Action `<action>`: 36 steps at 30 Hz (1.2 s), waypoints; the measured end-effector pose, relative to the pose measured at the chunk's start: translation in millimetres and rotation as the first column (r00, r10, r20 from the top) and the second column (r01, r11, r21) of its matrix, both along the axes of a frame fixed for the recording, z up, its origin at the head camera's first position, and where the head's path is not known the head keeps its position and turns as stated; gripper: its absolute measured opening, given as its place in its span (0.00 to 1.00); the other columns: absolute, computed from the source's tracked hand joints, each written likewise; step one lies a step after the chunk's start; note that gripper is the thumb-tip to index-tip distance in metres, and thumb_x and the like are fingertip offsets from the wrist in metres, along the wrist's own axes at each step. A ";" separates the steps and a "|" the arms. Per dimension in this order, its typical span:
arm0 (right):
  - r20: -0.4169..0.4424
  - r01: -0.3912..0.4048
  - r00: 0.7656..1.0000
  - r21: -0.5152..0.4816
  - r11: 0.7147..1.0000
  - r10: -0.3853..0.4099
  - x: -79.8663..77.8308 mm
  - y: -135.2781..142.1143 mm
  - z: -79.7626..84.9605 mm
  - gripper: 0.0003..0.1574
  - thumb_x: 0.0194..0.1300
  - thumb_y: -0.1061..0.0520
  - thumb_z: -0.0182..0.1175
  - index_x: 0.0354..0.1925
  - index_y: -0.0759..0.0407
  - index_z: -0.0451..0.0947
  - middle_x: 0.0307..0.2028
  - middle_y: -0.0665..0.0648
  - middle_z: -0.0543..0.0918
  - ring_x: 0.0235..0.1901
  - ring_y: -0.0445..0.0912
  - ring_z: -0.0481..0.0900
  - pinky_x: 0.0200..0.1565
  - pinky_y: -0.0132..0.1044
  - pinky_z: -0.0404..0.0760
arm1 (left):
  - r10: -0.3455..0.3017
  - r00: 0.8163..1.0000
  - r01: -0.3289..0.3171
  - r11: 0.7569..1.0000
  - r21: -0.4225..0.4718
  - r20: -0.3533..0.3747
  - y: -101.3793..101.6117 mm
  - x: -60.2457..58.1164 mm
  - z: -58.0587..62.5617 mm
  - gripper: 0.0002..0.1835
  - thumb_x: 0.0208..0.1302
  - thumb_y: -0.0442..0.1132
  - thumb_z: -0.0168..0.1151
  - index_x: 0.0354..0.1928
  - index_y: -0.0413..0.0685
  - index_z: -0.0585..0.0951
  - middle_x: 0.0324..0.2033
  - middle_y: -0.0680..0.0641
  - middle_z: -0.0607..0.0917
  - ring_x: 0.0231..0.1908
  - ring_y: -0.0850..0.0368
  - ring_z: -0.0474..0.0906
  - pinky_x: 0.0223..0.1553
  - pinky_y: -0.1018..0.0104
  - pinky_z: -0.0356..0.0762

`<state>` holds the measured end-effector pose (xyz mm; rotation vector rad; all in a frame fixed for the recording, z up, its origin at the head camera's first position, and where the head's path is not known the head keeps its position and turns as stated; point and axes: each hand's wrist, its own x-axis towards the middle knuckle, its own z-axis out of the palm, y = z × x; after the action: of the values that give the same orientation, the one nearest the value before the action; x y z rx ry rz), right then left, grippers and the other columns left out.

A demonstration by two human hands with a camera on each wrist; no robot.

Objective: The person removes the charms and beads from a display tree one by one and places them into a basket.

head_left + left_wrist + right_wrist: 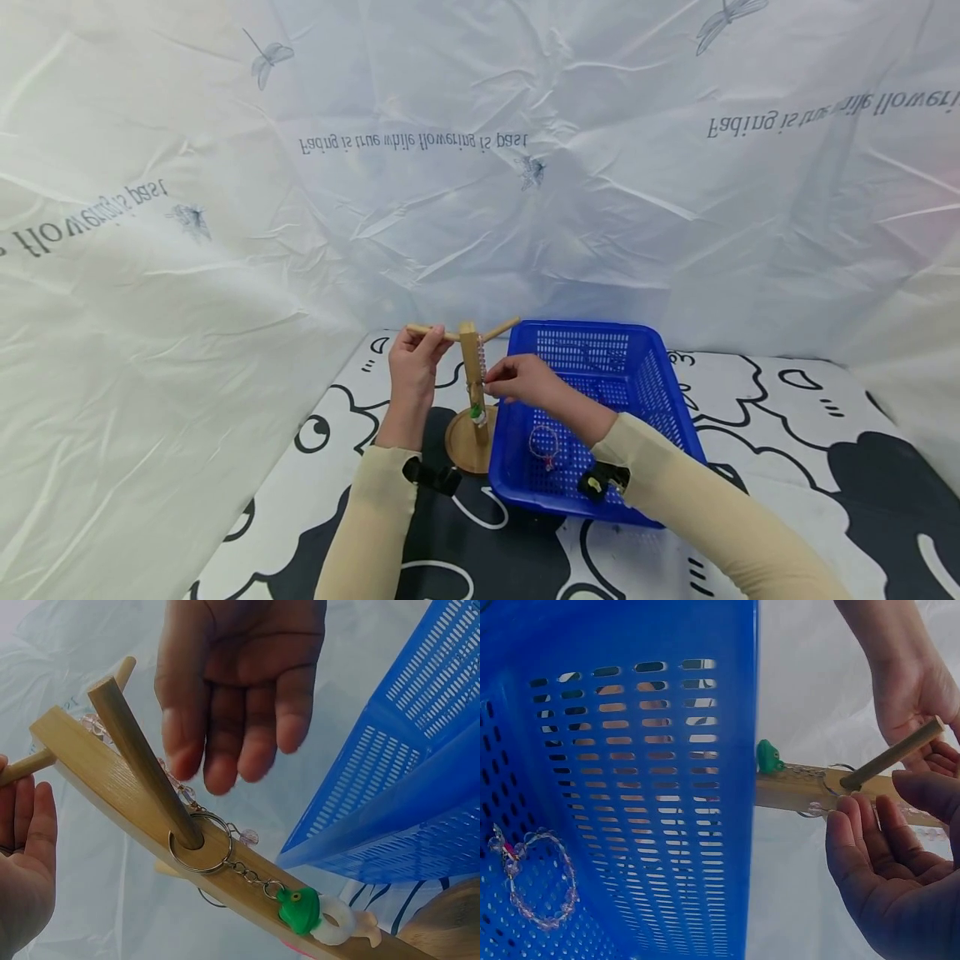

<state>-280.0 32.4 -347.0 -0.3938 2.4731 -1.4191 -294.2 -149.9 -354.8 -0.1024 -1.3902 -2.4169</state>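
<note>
A wooden stand (471,358) with a tall post, side pegs and a round base (459,446) stands left of the basket. My left hand (414,367) pinches one of its upper pegs (28,766) between thumb and fingers. On a lower peg (139,750) hangs a keychain with a metal split ring, a short chain and a green frog head charm (300,910) above a white ring. A pink beaded strand (482,354) runs down the post from the top. Close beside that strand is my right hand (525,382), its fingers loosely extended and holding nothing visible.
A blue perforated plastic basket (585,506) stands right of the stand, under the right forearm. Inside lies a beaded loop (544,922) with a small pink charm. Black-and-white cartoon cloth (787,500) covers the table; white printed sheeting (480,217) hangs behind and at the sides.
</note>
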 end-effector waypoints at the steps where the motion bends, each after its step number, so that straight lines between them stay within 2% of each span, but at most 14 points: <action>1: -0.001 0.003 1.000 0.009 1.000 -0.003 -0.3 -0.8 -0.5 0.14 0.72 0.57 0.63 0.51 0.64 0.83 0.47 0.63 0.86 0.46 0.51 0.85 0.53 0.50 0.88 | -0.002 1.000 0.002 1.000 -0.002 0.000 -0.1 0.1 0.1 0.11 0.69 0.25 0.59 0.32 0.49 0.77 0.26 0.55 0.83 0.29 0.66 0.86 0.41 0.75 0.88; 5: -0.001 0.016 1.000 0.037 0.999 -0.016 -2.5 -3.6 -3.3 0.14 0.71 0.57 0.64 0.51 0.63 0.83 0.48 0.63 0.87 0.44 0.49 0.84 0.52 0.50 0.89 | -0.010 1.000 0.010 1.000 0.000 -0.003 -0.5 0.0 0.3 0.11 0.69 0.25 0.59 0.32 0.49 0.77 0.26 0.55 0.83 0.29 0.66 0.86 0.41 0.74 0.88; 10: -0.008 0.003 1.000 0.056 0.998 -0.002 -6.0 -5.3 -8.2 0.13 0.71 0.58 0.63 0.50 0.63 0.84 0.49 0.62 0.87 0.44 0.48 0.84 0.48 0.44 0.89 | -0.013 1.000 0.013 1.000 0.003 -0.004 -0.3 0.0 -0.1 0.11 0.69 0.25 0.58 0.32 0.49 0.77 0.27 0.55 0.82 0.29 0.66 0.86 0.41 0.75 0.88; 18: -0.034 0.015 0.999 0.065 0.998 -0.012 -5.7 -5.7 -8.8 0.14 0.70 0.60 0.63 0.51 0.65 0.83 0.48 0.64 0.87 0.44 0.51 0.85 0.45 0.44 0.90 | -0.027 0.999 0.027 1.000 0.002 -0.030 -0.3 -1.1 -1.2 0.12 0.69 0.24 0.57 0.32 0.49 0.77 0.27 0.55 0.82 0.30 0.66 0.85 0.42 0.74 0.88; 28: -0.014 0.015 1.000 0.085 0.996 -0.014 -7.0 -5.6 -11.5 0.14 0.71 0.58 0.62 0.51 0.64 0.85 0.48 0.63 0.88 0.42 0.49 0.87 0.43 0.41 0.90 | -0.019 1.000 0.019 1.000 -0.006 -0.015 -1.3 -1.8 -1.7 0.09 0.68 0.25 0.59 0.33 0.47 0.76 0.27 0.55 0.82 0.30 0.66 0.85 0.42 0.74 0.88; 36: 0.027 0.016 0.999 0.040 0.999 -0.017 -6.9 -7.3 -10.8 0.14 0.71 0.58 0.63 0.50 0.65 0.85 0.47 0.64 0.88 0.42 0.51 0.88 0.45 0.42 0.90 | -0.017 1.000 0.017 1.000 -0.012 -0.018 -1.2 -2.4 -2.1 0.10 0.68 0.25 0.59 0.33 0.48 0.77 0.27 0.55 0.82 0.30 0.66 0.86 0.42 0.74 0.88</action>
<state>-286.9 25.1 -357.8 -0.3437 2.4842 -1.3698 -296.5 -151.1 -356.9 -0.1389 -1.4015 -2.4158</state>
